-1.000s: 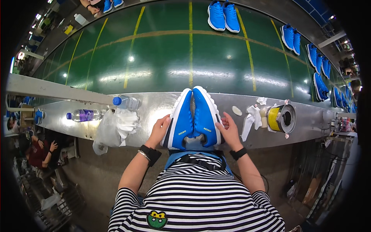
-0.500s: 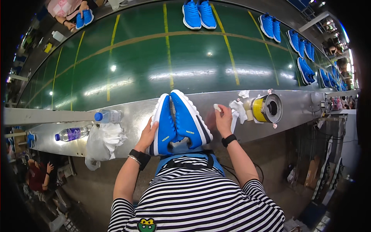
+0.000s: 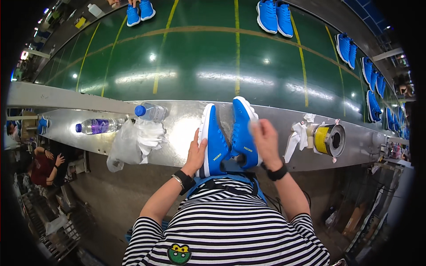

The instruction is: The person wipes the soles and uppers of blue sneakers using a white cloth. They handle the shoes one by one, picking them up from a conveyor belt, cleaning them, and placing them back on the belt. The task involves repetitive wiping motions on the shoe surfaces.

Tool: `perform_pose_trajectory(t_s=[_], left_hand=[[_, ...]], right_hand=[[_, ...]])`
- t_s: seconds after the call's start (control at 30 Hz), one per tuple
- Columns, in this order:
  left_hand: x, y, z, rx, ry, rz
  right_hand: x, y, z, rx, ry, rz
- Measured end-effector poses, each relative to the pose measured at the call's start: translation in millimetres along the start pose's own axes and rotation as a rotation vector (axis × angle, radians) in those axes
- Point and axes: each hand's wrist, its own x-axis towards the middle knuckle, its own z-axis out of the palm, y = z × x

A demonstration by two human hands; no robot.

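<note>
Here the left hand (image 3: 196, 153) lies flat against the left shoe (image 3: 214, 141), fingers together; the right hand (image 3: 265, 141) clasps the right shoe (image 3: 242, 133). Standing on their heels at the surface (image 3: 182, 128) edge, either could topple off.

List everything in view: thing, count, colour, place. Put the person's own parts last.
Held shoes: 2, blue with white soles, side by side on the metal ledge.
Metal ledge: 1, silver, across the middle.
Water bottles: 2, clear with blue caps, lying on the ledge at left.
White cloth: 1, white, beside a clear plastic bag, left of the shoes.
Tape roll: 1, yellow, on the ledge at right.
Conveyor belt: 1, green with yellow lines, beyond the ledge.
Other shoes: several pairs, blue, along the belt's far and right edge.
Left hand: against the left shoe.
Right hand: on the right shoe.
</note>
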Motion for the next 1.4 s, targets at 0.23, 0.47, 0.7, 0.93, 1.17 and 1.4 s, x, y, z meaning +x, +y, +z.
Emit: perform_pose_trajectory(t_s=[0.23,0.47,0.7,0.93,1.17,1.4], left_hand=[[10,-30,6,0.049,-0.044,0.037],[3,-14,1,0.175,-0.049,0.026],[2,-16,2,0.191,-0.050,0.030],[3,-15,2,0.202,-0.052,0.033],[4,-17,6,0.184,-0.032,0.009],[7,-22,8,0.149,-0.030,0.019]], right_hand=[[11,25,103,-0.250,-0.083,-0.020],[11,28,115,-0.225,-0.002,-0.016],[17,25,115,-0.284,-0.042,-0.020],[8,26,111,-0.306,-0.115,-0.029],[21,28,120,-0.280,-0.008,-0.061],[-9,32,76,-0.415,-0.705,-0.155]])
